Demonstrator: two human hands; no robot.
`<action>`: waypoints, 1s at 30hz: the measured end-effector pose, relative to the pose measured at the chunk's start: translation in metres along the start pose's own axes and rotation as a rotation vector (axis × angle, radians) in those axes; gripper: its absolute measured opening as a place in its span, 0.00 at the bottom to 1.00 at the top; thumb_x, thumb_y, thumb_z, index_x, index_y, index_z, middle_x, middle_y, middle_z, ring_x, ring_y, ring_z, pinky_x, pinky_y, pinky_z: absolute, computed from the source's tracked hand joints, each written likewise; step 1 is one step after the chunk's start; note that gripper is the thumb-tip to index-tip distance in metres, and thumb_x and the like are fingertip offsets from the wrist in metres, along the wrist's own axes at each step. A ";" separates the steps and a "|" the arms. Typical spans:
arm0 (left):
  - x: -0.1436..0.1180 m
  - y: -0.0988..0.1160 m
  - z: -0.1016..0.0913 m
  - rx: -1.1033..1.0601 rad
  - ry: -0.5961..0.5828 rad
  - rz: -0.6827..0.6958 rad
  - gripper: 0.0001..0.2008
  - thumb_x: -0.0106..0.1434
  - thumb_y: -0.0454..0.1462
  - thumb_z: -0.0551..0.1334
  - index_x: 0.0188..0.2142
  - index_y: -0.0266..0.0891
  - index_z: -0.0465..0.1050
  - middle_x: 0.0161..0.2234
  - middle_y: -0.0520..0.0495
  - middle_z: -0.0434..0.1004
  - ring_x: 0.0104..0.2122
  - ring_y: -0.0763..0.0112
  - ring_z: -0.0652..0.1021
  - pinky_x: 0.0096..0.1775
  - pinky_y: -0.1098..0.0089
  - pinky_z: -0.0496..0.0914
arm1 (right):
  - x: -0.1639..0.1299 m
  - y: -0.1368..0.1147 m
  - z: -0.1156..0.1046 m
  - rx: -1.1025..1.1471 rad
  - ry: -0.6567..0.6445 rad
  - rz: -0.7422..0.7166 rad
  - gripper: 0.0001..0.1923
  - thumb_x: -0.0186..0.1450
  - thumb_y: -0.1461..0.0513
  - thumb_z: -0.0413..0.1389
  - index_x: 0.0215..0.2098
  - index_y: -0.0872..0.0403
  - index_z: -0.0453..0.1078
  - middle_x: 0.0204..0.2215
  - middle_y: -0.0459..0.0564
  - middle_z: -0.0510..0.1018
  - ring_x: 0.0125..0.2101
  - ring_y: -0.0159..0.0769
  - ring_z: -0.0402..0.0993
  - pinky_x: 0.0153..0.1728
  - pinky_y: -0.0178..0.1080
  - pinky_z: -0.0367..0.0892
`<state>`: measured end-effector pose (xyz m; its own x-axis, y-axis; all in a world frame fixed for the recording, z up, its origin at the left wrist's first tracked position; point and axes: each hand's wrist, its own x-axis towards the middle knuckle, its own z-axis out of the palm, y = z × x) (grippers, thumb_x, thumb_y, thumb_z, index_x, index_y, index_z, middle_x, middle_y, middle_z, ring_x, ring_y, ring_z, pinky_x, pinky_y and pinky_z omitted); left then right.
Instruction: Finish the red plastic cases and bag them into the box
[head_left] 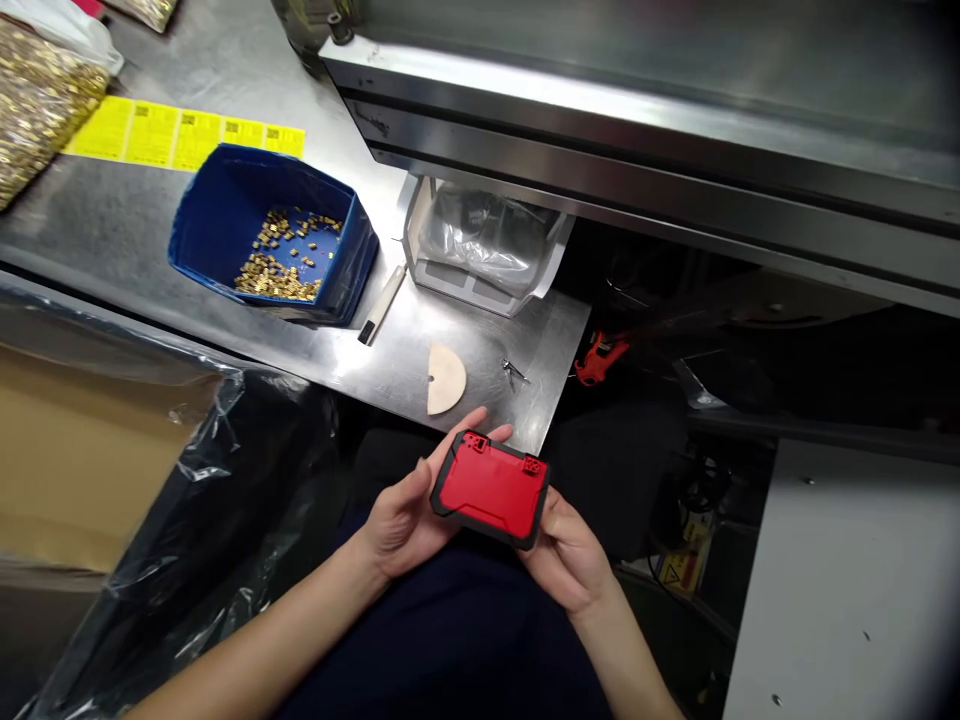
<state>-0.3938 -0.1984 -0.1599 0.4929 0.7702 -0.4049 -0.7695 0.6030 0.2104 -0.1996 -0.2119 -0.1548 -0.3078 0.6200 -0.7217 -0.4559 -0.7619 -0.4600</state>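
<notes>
Head view looks down on both hands held over the lap, just near of the steel workbench (150,230) edge. The left hand (401,520) cups the left end of a red plastic cover with a black rim (491,490), fingers curled behind its far edge and thumb along the near-left side. The right hand (570,560) supports the right end from beneath, fingers under the part. Both hands grasp the cover; it is tilted slightly, red face up, clear of the bench.

On the bench, far and left of the hands, a blue bin (217,215) holds a scatter of small brass parts (281,265). A strip of yellow labels (184,135) lies flat beyond the bin. A clear bag of brass parts (37,100) sits at the far-left corner. Right of the bin, a slim white-handled tool (381,305) lies on the surface, and beside it stands a white tray lined with clear plastic film (484,245). A beige semicircular piece (446,378) rests near the bench edge, with a small metal clip (514,372) just to its right. A red and black part (600,358) lies in the dark recess to the right.
</notes>
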 end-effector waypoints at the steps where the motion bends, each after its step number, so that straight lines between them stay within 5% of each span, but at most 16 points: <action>1: -0.002 0.002 -0.001 -0.015 -0.006 0.028 0.43 0.61 0.54 0.69 0.70 0.51 0.56 0.73 0.42 0.55 0.70 0.44 0.59 0.66 0.49 0.58 | 0.003 0.001 0.008 -0.016 -0.006 -0.007 0.26 0.57 0.47 0.71 0.50 0.47 0.78 0.48 0.50 0.84 0.47 0.44 0.81 0.53 0.47 0.73; 6: -0.006 0.018 -0.009 -0.040 0.144 0.211 0.39 0.60 0.58 0.68 0.65 0.47 0.64 0.66 0.37 0.69 0.68 0.45 0.64 0.66 0.47 0.59 | 0.016 -0.007 0.037 -0.275 -0.150 0.003 0.24 0.62 0.46 0.67 0.48 0.52 0.78 0.41 0.53 0.84 0.40 0.43 0.80 0.45 0.44 0.75; 9: -0.013 0.037 -0.020 -0.063 0.261 0.230 0.39 0.59 0.64 0.65 0.59 0.41 0.71 0.60 0.34 0.76 0.62 0.44 0.72 0.63 0.46 0.64 | 0.029 -0.024 0.041 -0.777 -0.235 -0.073 0.13 0.66 0.54 0.64 0.45 0.52 0.79 0.35 0.48 0.82 0.34 0.36 0.78 0.40 0.39 0.74; 11: -0.024 0.048 -0.029 -0.052 0.270 0.198 0.41 0.57 0.65 0.65 0.60 0.41 0.71 0.59 0.33 0.77 0.58 0.43 0.76 0.60 0.45 0.68 | 0.043 -0.034 0.045 -1.137 -0.096 -0.228 0.09 0.68 0.58 0.59 0.44 0.51 0.77 0.36 0.48 0.81 0.33 0.36 0.76 0.40 0.39 0.73; 14: -0.044 0.053 -0.039 0.023 0.259 0.106 0.42 0.58 0.65 0.64 0.62 0.40 0.69 0.58 0.30 0.77 0.53 0.42 0.81 0.55 0.46 0.73 | 0.073 -0.038 0.062 -1.373 0.137 -0.413 0.13 0.71 0.57 0.55 0.52 0.53 0.71 0.47 0.56 0.76 0.43 0.44 0.76 0.49 0.48 0.70; 19: -0.061 0.031 -0.042 0.272 0.244 0.008 0.43 0.54 0.65 0.66 0.57 0.36 0.72 0.53 0.28 0.81 0.48 0.43 0.83 0.50 0.53 0.75 | 0.117 -0.020 0.110 -1.763 0.351 -0.544 0.30 0.69 0.55 0.59 0.63 0.64 0.59 0.54 0.71 0.69 0.54 0.62 0.69 0.50 0.55 0.68; 22: -0.062 0.016 -0.042 0.197 0.193 -0.001 0.46 0.55 0.66 0.64 0.61 0.35 0.69 0.56 0.27 0.78 0.52 0.41 0.80 0.53 0.50 0.73 | 0.128 -0.016 0.117 -1.726 0.321 -0.536 0.27 0.67 0.60 0.59 0.61 0.63 0.60 0.53 0.70 0.70 0.53 0.62 0.69 0.50 0.54 0.67; 25: -0.062 0.007 -0.045 0.060 0.113 -0.020 0.47 0.57 0.62 0.68 0.67 0.39 0.62 0.62 0.27 0.71 0.58 0.39 0.76 0.57 0.47 0.70 | 0.122 -0.025 0.099 -1.638 0.168 -0.494 0.14 0.69 0.61 0.57 0.52 0.55 0.67 0.48 0.59 0.76 0.48 0.53 0.75 0.47 0.48 0.69; 30: -0.052 0.000 -0.053 -0.045 0.218 -0.078 0.35 0.66 0.57 0.63 0.63 0.37 0.66 0.56 0.28 0.78 0.48 0.48 0.83 0.47 0.56 0.76 | 0.064 -0.050 0.050 -1.487 -0.040 -0.393 0.10 0.73 0.56 0.54 0.51 0.48 0.66 0.37 0.44 0.80 0.37 0.38 0.78 0.38 0.37 0.70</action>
<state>-0.4409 -0.2495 -0.1866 0.4557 0.6560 -0.6017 -0.7524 0.6450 0.1333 -0.2377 -0.1246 -0.1520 -0.4038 0.8063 -0.4322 0.7006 -0.0313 -0.7129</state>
